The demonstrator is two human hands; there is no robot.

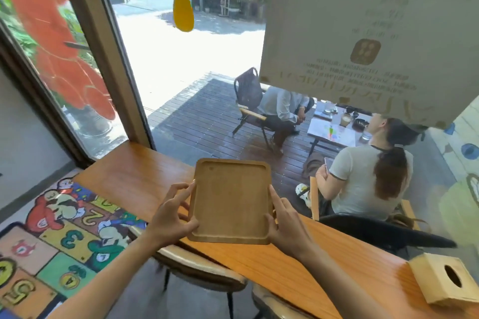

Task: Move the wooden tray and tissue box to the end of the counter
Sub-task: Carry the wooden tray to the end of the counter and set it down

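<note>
Over the wooden counter (145, 184) by the window, the empty wooden tray (230, 202) is gripped on both sides: left hand (172, 217) clasps its left edge, right hand (286, 225) clasps its right edge w/ fingers along the rim. Can't tell if the tray touches the counter or is lifted. Tissue box (444, 280) sits on the counter at far right, well apart from tray and hands; two stools (204, 269) below the near edge.

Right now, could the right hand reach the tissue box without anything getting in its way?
Probably yes, but not yet: the right hand grips the wooden tray together with the left hand. The counter between it and the tissue box looks bare.
</note>
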